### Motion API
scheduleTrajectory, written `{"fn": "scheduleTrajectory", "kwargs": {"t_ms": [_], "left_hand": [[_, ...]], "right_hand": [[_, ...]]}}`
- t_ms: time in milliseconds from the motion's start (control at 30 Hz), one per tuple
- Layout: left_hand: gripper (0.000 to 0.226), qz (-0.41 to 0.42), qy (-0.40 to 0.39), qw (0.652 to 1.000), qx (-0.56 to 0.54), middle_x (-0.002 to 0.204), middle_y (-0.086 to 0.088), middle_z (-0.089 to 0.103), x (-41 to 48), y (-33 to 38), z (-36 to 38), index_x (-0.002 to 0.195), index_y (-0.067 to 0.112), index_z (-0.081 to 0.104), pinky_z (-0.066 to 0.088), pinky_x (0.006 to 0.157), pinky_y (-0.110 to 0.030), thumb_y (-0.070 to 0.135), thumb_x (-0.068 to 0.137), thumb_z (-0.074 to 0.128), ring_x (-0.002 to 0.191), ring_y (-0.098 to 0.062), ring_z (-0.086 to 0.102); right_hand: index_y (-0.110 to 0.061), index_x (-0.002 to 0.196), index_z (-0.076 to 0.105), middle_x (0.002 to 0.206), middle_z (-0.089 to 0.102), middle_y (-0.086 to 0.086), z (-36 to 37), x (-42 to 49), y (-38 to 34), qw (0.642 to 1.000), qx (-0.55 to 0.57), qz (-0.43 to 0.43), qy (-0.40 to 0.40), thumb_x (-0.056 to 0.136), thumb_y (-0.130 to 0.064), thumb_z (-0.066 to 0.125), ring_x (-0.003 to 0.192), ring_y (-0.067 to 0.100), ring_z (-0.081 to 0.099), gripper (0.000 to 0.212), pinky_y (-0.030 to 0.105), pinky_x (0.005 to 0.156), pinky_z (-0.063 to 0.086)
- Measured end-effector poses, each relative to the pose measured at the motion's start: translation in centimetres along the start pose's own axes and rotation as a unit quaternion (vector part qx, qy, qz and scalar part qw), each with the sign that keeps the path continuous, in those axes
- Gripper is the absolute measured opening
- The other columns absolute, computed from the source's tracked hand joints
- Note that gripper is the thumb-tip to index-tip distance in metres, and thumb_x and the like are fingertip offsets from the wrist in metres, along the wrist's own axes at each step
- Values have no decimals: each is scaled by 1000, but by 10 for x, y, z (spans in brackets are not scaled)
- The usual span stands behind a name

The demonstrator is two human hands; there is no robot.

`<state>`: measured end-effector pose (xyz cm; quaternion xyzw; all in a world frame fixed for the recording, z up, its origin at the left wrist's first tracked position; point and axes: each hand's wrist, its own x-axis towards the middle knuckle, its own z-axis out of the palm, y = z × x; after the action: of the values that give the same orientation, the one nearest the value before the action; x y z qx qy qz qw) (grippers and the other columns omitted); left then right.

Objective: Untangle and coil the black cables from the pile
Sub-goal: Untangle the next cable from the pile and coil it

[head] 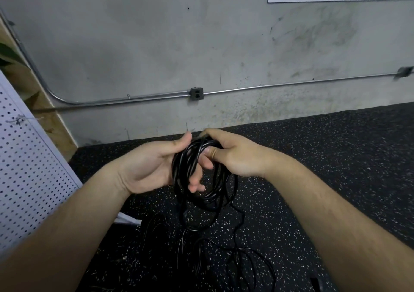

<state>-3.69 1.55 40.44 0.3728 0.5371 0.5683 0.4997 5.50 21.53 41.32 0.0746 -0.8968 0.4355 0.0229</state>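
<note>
A coil of black cable [215, 186] hangs in several loops between my two hands above the floor. My left hand [154, 166] has its fingers curled through the loops from the left, palm up. My right hand [233, 155] grips the top of the coil from the right, its thumb pressed on the strands. A tail of the cable drops from the coil down to a loose pile of tangled black cables [201, 251] on the floor below my forearms.
The floor is black speckled rubber [313, 157]. A grey concrete wall [179, 45] stands ahead with a metal conduit and an outlet box [197, 93]. A white perforated panel [29, 175] leans at the left.
</note>
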Motion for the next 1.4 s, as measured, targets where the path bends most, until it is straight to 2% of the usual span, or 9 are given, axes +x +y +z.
{"fn": "scheduleTrajectory", "kwargs": {"t_ms": [167, 267, 400, 567, 700, 800, 967, 1233, 1400], "left_hand": [[39, 68, 29, 997, -8, 64, 2, 38, 4, -1, 9, 98, 7, 64, 53, 78, -41, 44, 92, 70, 57, -15, 42], [29, 110, 33, 993, -18, 59, 7, 33, 4, 2, 9, 87, 11, 58, 44, 65, -31, 38, 95, 66, 50, -10, 34], [30, 180, 48, 980, -66, 56, 12, 34, -7, 16, -1, 81, 14, 55, 40, 59, -28, 38, 92, 70, 46, -5, 32], [28, 223, 98, 968, -53, 54, 13, 33, -22, 31, -16, 78, 17, 54, 41, 56, -25, 38, 93, 65, 44, -4, 31], [28, 225, 152, 962, -40, 53, 13, 31, -28, 30, -23, 77, 17, 52, 39, 56, -25, 32, 99, 44, 44, -4, 28], [27, 221, 216, 951, -23, 54, 11, 30, -31, 25, -34, 82, 14, 49, 39, 56, -25, 32, 101, 44, 45, -6, 28], [25, 185, 341, 920, 60, 55, 8, 35, -28, 16, -43, 88, 12, 49, 39, 57, -26, 31, 104, 46, 48, -10, 33], [28, 156, 412, 890, 113, 56, 11, 42, -10, 12, -26, 91, 12, 53, 40, 61, -29, 28, 110, 40, 51, -9, 37], [27, 186, 454, 871, 14, 53, 11, 40, -10, 18, -31, 88, 14, 50, 38, 58, -27, 29, 109, 43, 47, -7, 36]], "right_hand": [[-17, 111, 61, 98, 66, 2, -3, 3, 0, 999, 40, -9, 11, 104, -16, 55, 93, 10, 58, 9, 37, 92, 46], [-17, 129, 59, 122, 66, 15, -10, 0, 9, 979, 199, -37, 23, 88, -19, 63, 115, 24, 63, 41, 35, 105, 45], [-23, 142, 50, 125, 64, 11, -5, 1, 46, 940, 340, 7, 27, 72, -17, 53, 121, 23, 61, 70, 46, 107, 46], [-44, 149, 39, 149, 51, -12, 57, 10, 96, 971, 146, 148, -118, 82, -24, 67, 136, 10, 48, 75, 41, 117, 31], [-27, 122, 64, 123, 64, -12, 101, 15, 110, 968, 11, 158, -194, 105, -26, 54, 121, 11, 57, 20, 34, 110, 41], [-25, 102, 66, 96, 67, -12, 101, 14, 110, 974, -21, 148, -173, 108, -25, 46, 100, 10, 63, 21, 29, 92, 47], [-27, 109, 66, 78, 59, -13, 63, 7, 82, 981, -115, 84, -133, 108, -30, 46, 61, -2, 47, 20, 20, 59, 41], [-27, 101, 68, 77, 62, -13, 26, 1, 22, 955, -293, 20, -48, 100, -49, 56, 69, 6, 58, 25, 29, 62, 48], [-29, 85, 61, 70, 61, -10, 6, -7, 42, 935, -332, 122, 11, 100, -55, 51, 64, 9, 58, 31, 26, 57, 45]]}}
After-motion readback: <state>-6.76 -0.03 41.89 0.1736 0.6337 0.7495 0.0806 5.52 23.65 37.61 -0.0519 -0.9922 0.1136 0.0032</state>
